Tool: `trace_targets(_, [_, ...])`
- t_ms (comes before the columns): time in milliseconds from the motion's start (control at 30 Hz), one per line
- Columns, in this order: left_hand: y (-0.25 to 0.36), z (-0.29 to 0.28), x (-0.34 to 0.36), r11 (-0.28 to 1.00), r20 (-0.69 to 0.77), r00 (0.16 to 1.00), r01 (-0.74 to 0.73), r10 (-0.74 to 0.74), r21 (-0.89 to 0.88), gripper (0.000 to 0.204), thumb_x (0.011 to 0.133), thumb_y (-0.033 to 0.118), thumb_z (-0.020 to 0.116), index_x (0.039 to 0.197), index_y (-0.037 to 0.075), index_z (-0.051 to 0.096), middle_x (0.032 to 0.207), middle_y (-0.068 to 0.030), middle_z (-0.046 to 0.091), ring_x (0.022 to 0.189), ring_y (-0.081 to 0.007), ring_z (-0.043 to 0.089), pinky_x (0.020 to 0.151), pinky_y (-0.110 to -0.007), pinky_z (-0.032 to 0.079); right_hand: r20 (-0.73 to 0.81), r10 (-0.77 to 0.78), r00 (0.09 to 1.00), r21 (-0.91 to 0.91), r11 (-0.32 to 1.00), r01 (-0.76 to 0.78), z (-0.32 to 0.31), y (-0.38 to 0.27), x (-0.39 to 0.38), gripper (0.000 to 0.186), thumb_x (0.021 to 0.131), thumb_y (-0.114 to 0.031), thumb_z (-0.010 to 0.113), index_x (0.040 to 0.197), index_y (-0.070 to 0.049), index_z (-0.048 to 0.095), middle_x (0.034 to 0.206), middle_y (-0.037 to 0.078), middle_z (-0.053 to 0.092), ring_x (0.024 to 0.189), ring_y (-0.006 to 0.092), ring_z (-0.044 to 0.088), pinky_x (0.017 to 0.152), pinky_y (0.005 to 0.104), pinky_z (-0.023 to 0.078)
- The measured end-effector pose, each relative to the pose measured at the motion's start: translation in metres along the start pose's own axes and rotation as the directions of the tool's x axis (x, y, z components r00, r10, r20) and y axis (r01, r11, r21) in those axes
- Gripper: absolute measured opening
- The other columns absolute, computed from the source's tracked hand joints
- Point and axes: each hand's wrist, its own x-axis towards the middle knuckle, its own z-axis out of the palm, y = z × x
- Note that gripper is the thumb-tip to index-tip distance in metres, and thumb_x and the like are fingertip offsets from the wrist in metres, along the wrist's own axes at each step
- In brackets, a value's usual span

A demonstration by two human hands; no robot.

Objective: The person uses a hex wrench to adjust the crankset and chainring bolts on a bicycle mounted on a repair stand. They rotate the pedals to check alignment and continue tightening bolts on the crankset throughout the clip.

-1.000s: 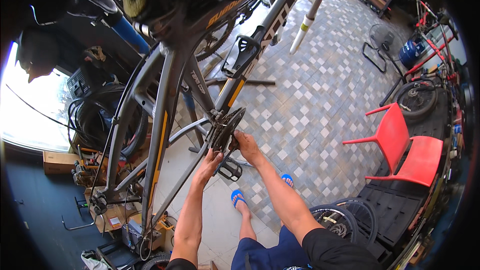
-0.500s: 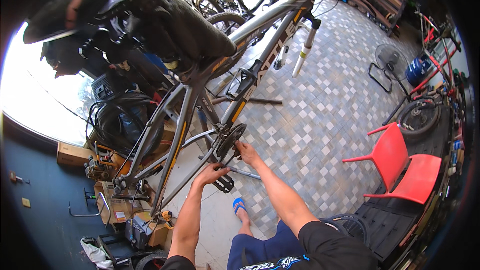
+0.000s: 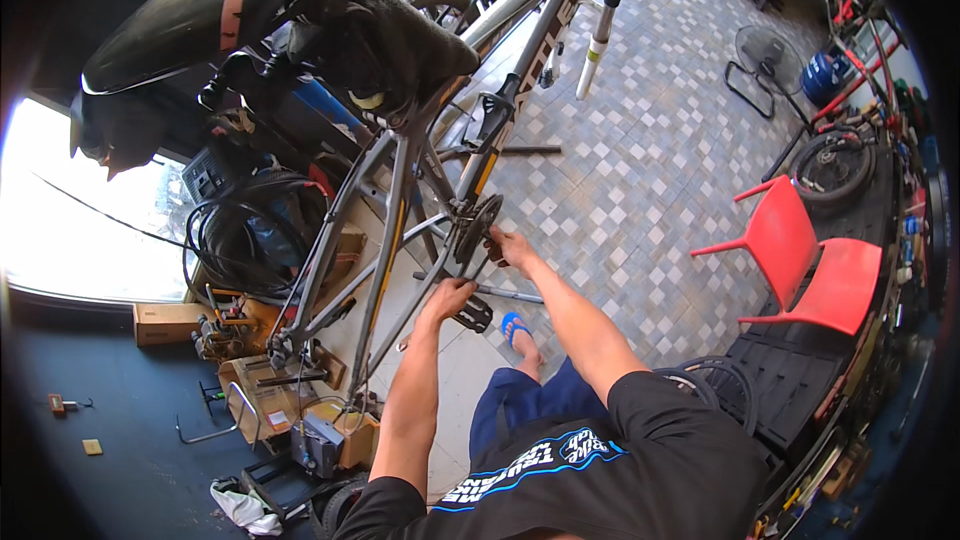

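A grey mountain bike frame (image 3: pixel 400 155) with yellow accents hangs raised in front of me. Low on it is a dark chainring (image 3: pixel 490 212), with a black flat pedal (image 3: pixel 474 315) below. My left hand (image 3: pixel 448 298) is closed around the lower crank arm, just above and beside the pedal. At the chainring's right side, my right hand (image 3: pixel 512 251) has its fingers bent inward and pressed together. Whatever they grip is hidden by the hand and too dark to make out. A black saddle (image 3: pixel 190 20) and a dark cloth-like cover (image 3: pixel 405 45) fill the upper left.
On the right stands a red chair (image 3: pixel 790 250), with a floor fan (image 3: pixel 768 52) beyond it. Cardboard boxes (image 3: pixel 262 395), coiled black tubes (image 3: pixel 245 230) and tools crowd the left. A metal bar (image 3: pixel 515 150) of the stand lies low behind the frame.
My view has shifted, so the bike sits a little lower and my shirt shows more. Both hands stay at the crank area, with no clear change of grip.
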Motion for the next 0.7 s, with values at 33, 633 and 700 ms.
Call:
trace_targets(33, [-0.002,0.009,-0.003,0.996,-0.085,0.993,-0.090,0.087,-0.026,0.048,0.093,0.042,0.059,0.115,0.001,0.074,0.100,-0.0245,0.074,0.099,-0.0361,0.072,0.089,-0.044,0.053,-0.019,-0.009,1.000,-0.015,1.000,0.008,0.000,0.003,-0.003,0.065,0.097,-0.070,0.054,0.096,-0.008,0.075,0.077,0.002,0.068,0.068,0.0144,0.065,0.059,0.0328,0.049])
trace_targets(633, [0.009,-0.002,-0.014,0.983,-0.042,0.999,-0.025,0.034,0.182,0.050,0.092,0.042,0.051,0.117,0.005,0.073,0.111,-0.0280,0.071,0.112,-0.0461,0.065,0.098,-0.053,0.050,0.061,0.104,0.993,0.084,0.991,-0.109,0.011,-0.008,-0.008,0.059,0.096,-0.065,0.060,0.101,-0.007,0.073,0.088,0.002,0.069,0.074,0.0180,0.064,0.067,0.0352,0.051])
trace_targets(700, [0.013,-0.003,-0.013,0.986,-0.038,0.998,-0.034,0.040,0.164,0.052,0.096,0.047,0.051,0.115,0.004,0.074,0.109,-0.0277,0.071,0.110,-0.0461,0.066,0.097,-0.052,0.050,0.069,0.053,0.996,0.092,0.994,-0.060,0.006,-0.003,0.004,0.057,0.098,-0.063,0.060,0.101,-0.007,0.073,0.086,0.002,0.068,0.073,0.0178,0.063,0.067,0.0353,0.050])
